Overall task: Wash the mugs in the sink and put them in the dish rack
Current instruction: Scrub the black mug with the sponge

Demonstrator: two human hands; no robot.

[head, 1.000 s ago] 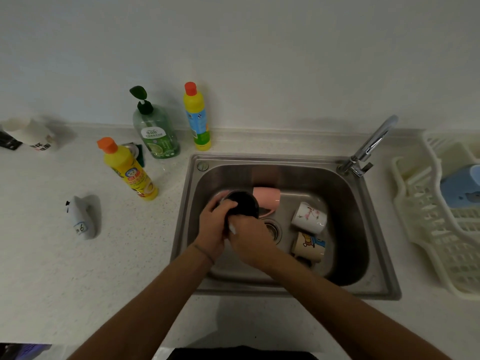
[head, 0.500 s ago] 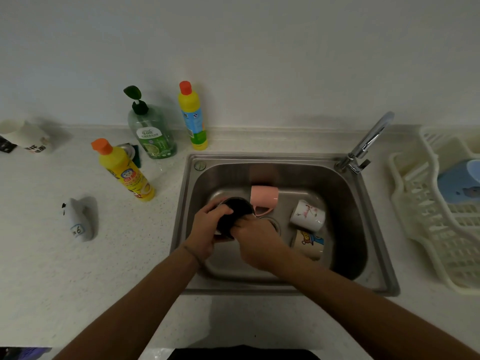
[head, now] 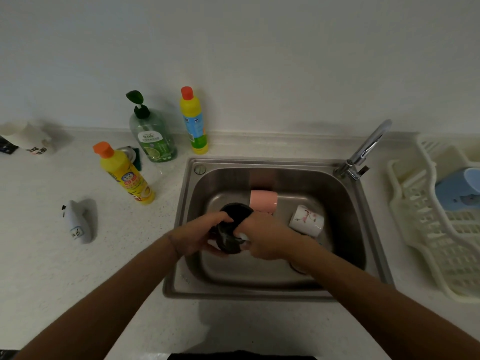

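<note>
- Your left hand (head: 198, 233) and right hand (head: 262, 236) both grip the glossy black mug (head: 230, 229) over the steel sink (head: 348, 203).
- Behind it lie a smooth pink mug (head: 262, 200) and a flowered white mug (head: 306, 220).
- The slatted plastic dish rack (head: 426, 229) holds a blue mug (head: 458, 189).

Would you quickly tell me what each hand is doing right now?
Left hand: grips the black mug over the sink.
Right hand: curled against the mug, apparently scrubbing; contents unclear.

Sink (head: 348, 203) right crowded: pink mug (head: 262, 201), floral mug (head: 307, 221).
</note>
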